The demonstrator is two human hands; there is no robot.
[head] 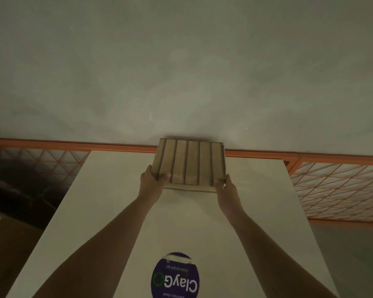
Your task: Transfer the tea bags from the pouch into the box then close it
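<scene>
A tan box (190,163) with dark stripes across its top sits at the far end of a white table (108,211), against the wall. Its lid appears down, and a pale flap edge shows along its near side. My left hand (152,179) grips the box's near left corner, thumb on top. On the near right corner my right hand (224,186) holds the box the same way. No pouch or tea bags are visible.
A round purple "ClayGo" sticker (174,276) lies on the table near me. An orange rail (73,145) and an orange lattice panel (336,190) run along the grey wall. Dark floor and a brown carton (7,239) are at the left.
</scene>
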